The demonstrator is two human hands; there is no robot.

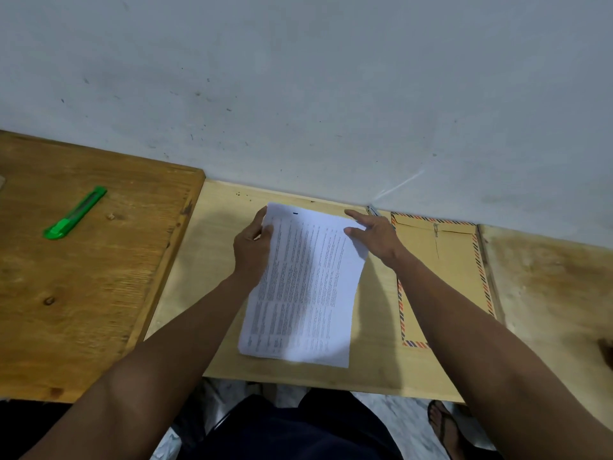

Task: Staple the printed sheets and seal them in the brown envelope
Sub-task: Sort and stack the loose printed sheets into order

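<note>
A stack of printed sheets (pixel 303 287) lies on the pale wooden desk (pixel 212 247) in front of me. My left hand (pixel 252 247) grips the stack's upper left edge, thumb on top. My right hand (pixel 374 234) rests with spread fingers at the upper right corner of the sheets, holding nothing. To the right lies the brown envelope (pixel 444 260) with a striped red and blue border and a metal clasp; my right forearm crosses its lower left part. A small metallic item (pixel 372 210), perhaps a stapler, is half hidden behind my right hand near the wall.
A green utility knife (pixel 75 212) lies on the darker wooden table (pixel 83 277) at the left. A grey wall (pixel 298 94) runs right behind the desk. A stained wooden surface (pixel 547 277) continues to the right. My legs and a sandalled foot (pixel 444 426) show below the desk edge.
</note>
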